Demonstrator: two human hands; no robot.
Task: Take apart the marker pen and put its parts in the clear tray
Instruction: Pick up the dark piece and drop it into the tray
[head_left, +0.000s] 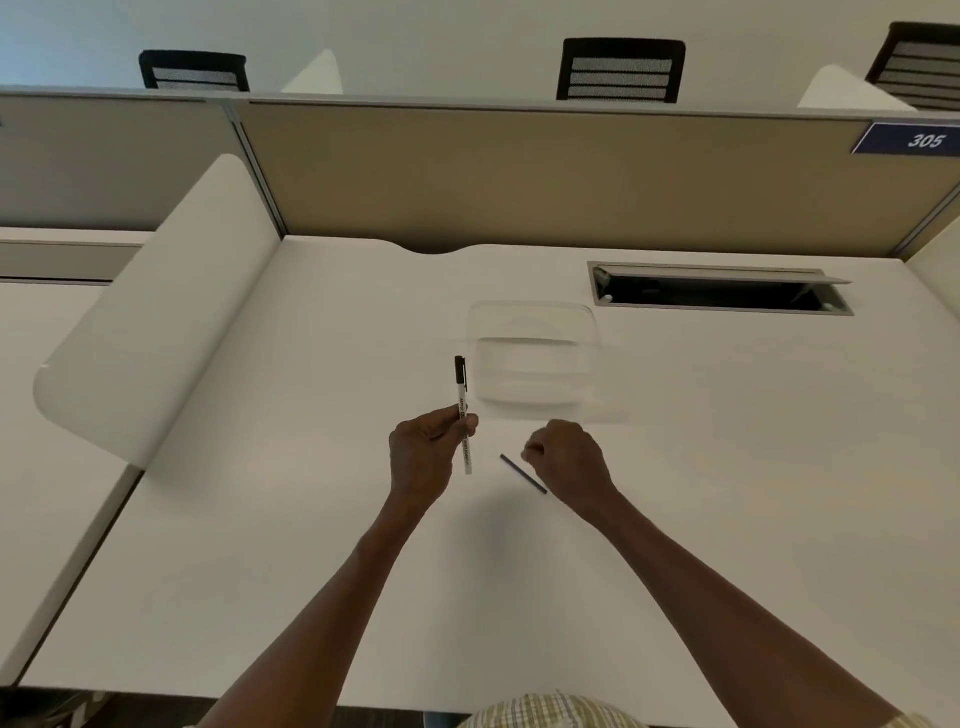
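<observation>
Nearest us, on the left, our left hand (423, 449) has its fingers clamped on the white-barrelled, black-capped marker pen (464, 415), held upright above the white surface (260, 545). Beside it, our right hand (569, 457) pinches a thin dark ink rod (523, 474). Beyond lies the clear plastic tray (535, 358). Best practice, we judge: lower the rod level into the tray.
</observation>
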